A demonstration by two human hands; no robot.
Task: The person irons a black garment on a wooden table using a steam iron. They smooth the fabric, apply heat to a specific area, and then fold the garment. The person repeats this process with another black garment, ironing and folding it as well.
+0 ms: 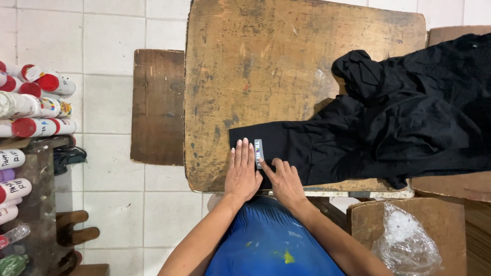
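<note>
Here, left hand [242, 171] flat, fingers together, pressed on the near end of the black cloth [358, 133]; right hand [284, 180] just beside, forefinger out, touching a small label [258, 153] between the two. Nothing clamped, both palms down. Cloth spread rightward from the hands across the worn table [266, 61], bunched at its far right. Soft, light, limp by the look: likely to wrinkle and slide, best pinched at the flat hem. Cans [36, 97] well left; plastic bag [406, 243] right and nearer the body.
</note>
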